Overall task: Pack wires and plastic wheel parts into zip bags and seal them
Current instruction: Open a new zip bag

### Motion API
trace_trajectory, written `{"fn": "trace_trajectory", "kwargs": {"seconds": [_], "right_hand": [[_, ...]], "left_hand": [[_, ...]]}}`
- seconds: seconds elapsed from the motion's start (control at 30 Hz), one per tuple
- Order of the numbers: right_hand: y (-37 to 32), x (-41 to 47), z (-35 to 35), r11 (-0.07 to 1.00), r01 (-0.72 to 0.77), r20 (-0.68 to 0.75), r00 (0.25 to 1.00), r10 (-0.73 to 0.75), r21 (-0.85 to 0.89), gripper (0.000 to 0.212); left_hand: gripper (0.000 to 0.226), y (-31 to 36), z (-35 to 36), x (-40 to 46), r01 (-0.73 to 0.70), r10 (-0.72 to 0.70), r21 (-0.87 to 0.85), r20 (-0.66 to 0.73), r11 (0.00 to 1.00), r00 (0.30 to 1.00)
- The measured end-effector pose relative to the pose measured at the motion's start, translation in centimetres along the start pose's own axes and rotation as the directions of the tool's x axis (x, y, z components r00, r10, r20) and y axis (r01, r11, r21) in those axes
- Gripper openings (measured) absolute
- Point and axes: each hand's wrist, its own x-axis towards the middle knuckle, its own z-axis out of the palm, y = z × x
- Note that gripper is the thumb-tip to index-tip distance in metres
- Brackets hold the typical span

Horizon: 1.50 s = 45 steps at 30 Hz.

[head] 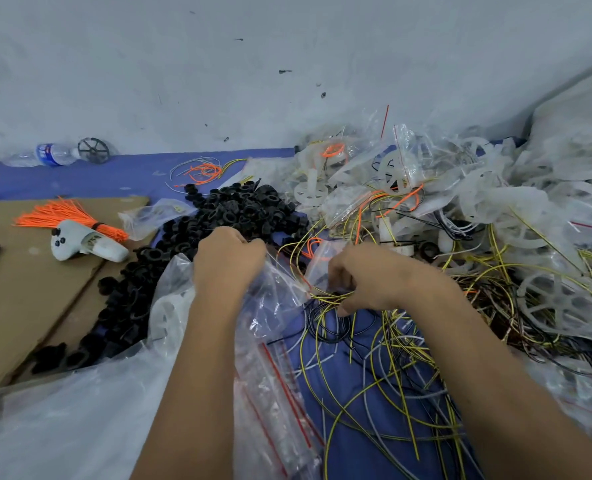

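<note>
A clear zip bag (280, 285) with a red seal strip is held up, crumpled, between both hands. Yellow, black and white wires (384, 368) are strewn beneath it; translucent white wheels (306, 192) are heaped behind.

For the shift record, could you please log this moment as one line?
left hand: holds zip bag | right hand: grips yellow wires | bag unsealed

1. A blue cloth (90, 178) covers the surface below a pale wall.
2. On it lie flattened cardboard (27, 299), a heap of black rings (239, 209), loose yellow, black and white wires (384, 368), and clear zip bags (280, 393).
3. A water bottle (50, 154) lies at the far left.
</note>
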Motion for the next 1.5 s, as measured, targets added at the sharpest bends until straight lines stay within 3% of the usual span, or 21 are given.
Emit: {"fn": "trace_trajectory", "kwargs": {"seconds": [0.13,0.23,0.37,0.47,0.53,0.6,0.7,0.77,0.83,0.93,1.03,1.13,1.27,1.37,1.43,1.5], "right_hand": [[0.0,0.5,0.5,0.999,-0.034,-0.005,0.999,0.035,0.009,0.027],[0.7,0.3,0.2,0.999,-0.039,-0.022,0.999,0.038,-0.012,0.019],[1.5,-0.4,-0.8,0.996,-0.009,-0.085,0.996,0.016,0.083,0.018],[1.8,-1.0,-2.3,0.979,-0.007,-0.271,0.960,0.063,0.202,0.024],[2.0,-1.6,-3.3,0.973,-0.003,-0.441,0.891,0.107,0.229,0.025],[2.2,-2.4,-4.3,0.950,0.041,-0.590,0.792,0.158,0.310,0.024],[2.3,-3.5,-5.5,0.917,0.146,-0.724,0.663,0.188,0.372,0.023],[1.9,-4.2,-6.2,0.926,0.184,-0.787,0.596,0.161,0.329,0.022],[1.2,-5.0,-7.1,0.927,0.239,-0.833,0.540,0.121,0.290,0.021],[0.1,-6.0,-8.2,0.929,0.300,-0.872,0.487,0.046,0.216,0.022],[-0.6,-6.5,-8.7,0.967,0.232,-0.875,0.483,-0.025,0.101,0.022],[-0.9,-6.4,-8.6,0.970,0.220,-0.877,0.480,-0.014,0.105,0.022],[-0.4,-6.3,-8.6,0.927,0.300,-0.895,0.440,0.075,0.226,0.024],[-0.3,-6.1,-8.4,0.893,0.328,-0.887,0.437,0.147,0.309,0.024],[-0.7,-5.6,-8.2,0.812,0.388,-0.846,0.484,0.223,0.436,0.026],[-1.3,-5.3,-7.9,0.662,0.451,-0.757,0.588,0.283,0.598,0.029]], "left_hand": [[0.024,0.1,-0.6,0.0,-0.050,0.059,-0.153,0.058,0.987,0.997],[0.024,1.0,-1.4,-0.8,-0.069,0.151,-0.309,0.250,0.948,0.956],[0.031,2.1,-2.1,-1.8,-0.086,0.231,-0.257,0.613,0.962,0.755],[0.034,2.5,-2.0,-2.3,-0.124,0.213,-0.175,0.718,0.977,0.663],[0.032,2.6,-1.9,-2.3,-0.130,0.215,-0.173,0.697,0.976,0.684],[0.032,2.7,-1.6,-2.2,-0.122,0.248,-0.243,0.600,0.962,0.761],[0.029,3.1,-1.4,-1.6,-0.218,0.313,-0.374,0.218,0.902,0.924],[0.027,3.6,-1.5,-1.3,-0.307,0.319,-0.457,-0.054,0.835,0.946],[0.022,4.4,-1.9,-1.6,-0.399,0.360,-0.529,-0.180,0.749,0.915],[0.022,5.7,-2.4,-2.6,-0.444,0.457,-0.647,-0.161,0.620,0.875],[0.030,6.8,-2.7,-3.5,-0.414,0.592,-0.740,-0.028,0.530,0.806],[0.016,7.5,-2.2,-4.0,-0.466,0.664,-0.694,0.023,0.549,0.748],[0.042,7.6,-1.1,-4.5,-0.415,0.645,-0.643,0.162,0.643,0.747],[0.057,7.8,-0.8,-4.4,-0.462,0.647,-0.582,0.150,0.669,0.748],[0.058,8.1,-0.7,-4.6,-0.441,0.612,-0.614,0.087,0.654,0.786],[0.055,8.6,-0.7,-4.9,-0.338,0.519,-0.731,0.025,0.592,0.855]]}}
